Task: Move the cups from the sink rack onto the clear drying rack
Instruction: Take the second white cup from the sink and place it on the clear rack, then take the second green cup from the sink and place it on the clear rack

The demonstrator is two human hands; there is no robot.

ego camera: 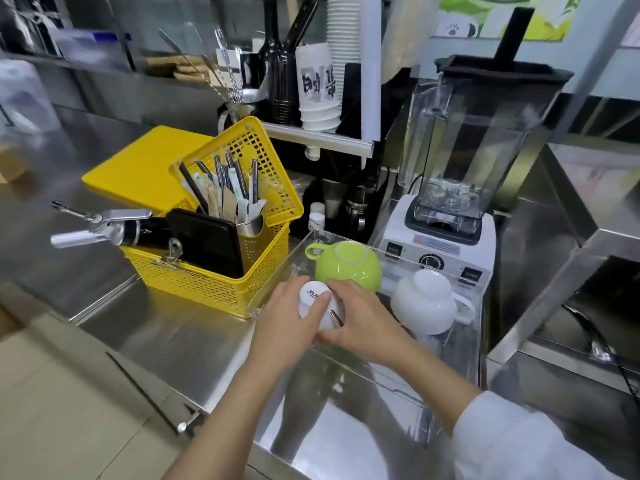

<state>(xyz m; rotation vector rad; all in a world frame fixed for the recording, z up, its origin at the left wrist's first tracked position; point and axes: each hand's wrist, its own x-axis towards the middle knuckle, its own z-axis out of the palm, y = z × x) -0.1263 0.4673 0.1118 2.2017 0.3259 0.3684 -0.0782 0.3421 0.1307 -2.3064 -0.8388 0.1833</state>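
Note:
A small white cup (pixel 313 299) is upside down at the near left corner of the clear drying rack (pixel 277 289). My left hand (pixel 287 323) grips it from the left and my right hand (pixel 360 320) from the right. A green cup (pixel 348 265) lies upside down at the back of the rack, its handle to the left. To the right, a white cup (pixel 427 301) rests upside down with its handle to the right. The sink rack is not in view.
A yellow basket (pixel 207 275) of utensils stands just left of the rack. A blender (pixel 460 168) on a white base stands behind it. A steel sink (pixel 568 313) lies to the right. Stacked paper cups (pixel 317 84) stand on the back shelf.

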